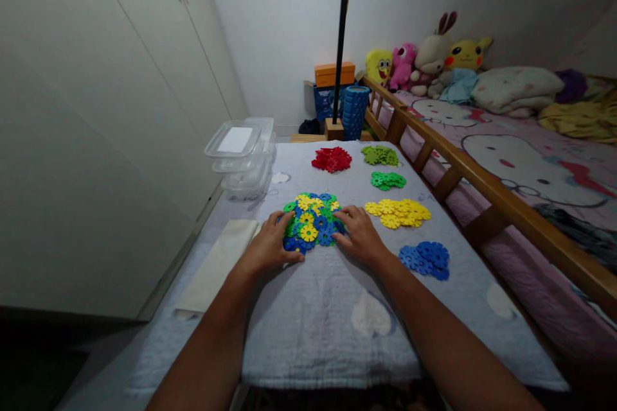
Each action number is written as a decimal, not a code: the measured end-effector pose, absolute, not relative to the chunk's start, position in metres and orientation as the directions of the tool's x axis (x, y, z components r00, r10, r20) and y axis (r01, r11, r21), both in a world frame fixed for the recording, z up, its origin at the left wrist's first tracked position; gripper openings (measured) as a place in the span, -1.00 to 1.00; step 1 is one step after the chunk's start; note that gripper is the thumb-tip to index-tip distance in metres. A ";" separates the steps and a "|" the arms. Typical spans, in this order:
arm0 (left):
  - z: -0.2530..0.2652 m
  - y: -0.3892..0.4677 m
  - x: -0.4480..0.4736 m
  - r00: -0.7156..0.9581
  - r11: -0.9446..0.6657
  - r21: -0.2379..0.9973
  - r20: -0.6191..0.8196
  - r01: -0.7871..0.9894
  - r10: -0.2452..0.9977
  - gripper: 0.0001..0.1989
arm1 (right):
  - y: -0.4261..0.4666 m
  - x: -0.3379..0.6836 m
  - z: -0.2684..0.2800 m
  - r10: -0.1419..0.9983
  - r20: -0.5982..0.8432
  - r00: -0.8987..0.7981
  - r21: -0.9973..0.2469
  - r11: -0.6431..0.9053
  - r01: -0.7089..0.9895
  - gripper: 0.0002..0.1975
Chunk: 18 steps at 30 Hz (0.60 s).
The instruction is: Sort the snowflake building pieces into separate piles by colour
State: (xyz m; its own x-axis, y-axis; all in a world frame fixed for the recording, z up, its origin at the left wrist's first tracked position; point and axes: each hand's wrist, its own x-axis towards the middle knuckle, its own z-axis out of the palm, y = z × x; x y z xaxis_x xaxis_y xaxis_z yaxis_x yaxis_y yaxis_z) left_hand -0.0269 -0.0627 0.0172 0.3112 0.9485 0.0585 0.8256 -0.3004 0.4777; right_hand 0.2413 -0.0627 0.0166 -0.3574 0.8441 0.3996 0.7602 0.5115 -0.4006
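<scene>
Left hand (pixel 268 243): its fingers are spread and curved, at the left edge of the mixed disc pile (pixel 309 232).
Right hand (pixel 360 236): its fingers are also spread, at the right edge.
Mixed disc pile: on the surface (pixel 315 314), between both hands.

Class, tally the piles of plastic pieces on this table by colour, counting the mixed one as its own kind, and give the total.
Red pile: 1
Lime green pile: 1
Bright green pile: 1
Yellow pile: 1
Blue pile: 1
Mixed pile, between left hand and right hand: 1
Total: 6
</scene>
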 end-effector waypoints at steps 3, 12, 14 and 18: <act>0.017 -0.062 -0.023 0.321 -0.330 0.506 0.107 0.797 0.941 -0.02 | -0.065 0.237 0.014 0.859 0.346 -0.379 -0.373 0.496 0.784 -0.65; 0.008 -0.059 -0.006 0.242 -0.339 0.494 0.252 0.800 0.937 -0.32 | -0.059 0.242 0.008 0.915 0.332 -0.228 -0.533 0.381 0.756 -0.85; 0.006 -0.057 -0.003 0.220 -0.332 0.478 0.276 0.814 0.936 -0.36 | -0.057 0.246 0.009 0.927 0.327 -0.186 -0.588 0.354 0.727 -0.90; 0.004 -0.053 -0.001 0.178 -0.313 0.462 0.313 0.830 0.933 -0.43 | -0.052 0.263 0.020 0.945 0.315 -0.086 -0.673 0.287 0.682 -0.93</act>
State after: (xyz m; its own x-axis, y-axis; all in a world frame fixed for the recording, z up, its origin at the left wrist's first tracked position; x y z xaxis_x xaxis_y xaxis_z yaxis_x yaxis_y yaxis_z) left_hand -0.0008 -0.0533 0.0042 0.1776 0.9330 0.3130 0.8297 -0.3130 0.4622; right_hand 0.2626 -0.0523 0.0197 -0.0858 0.9450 0.3155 0.6816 0.2866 -0.6732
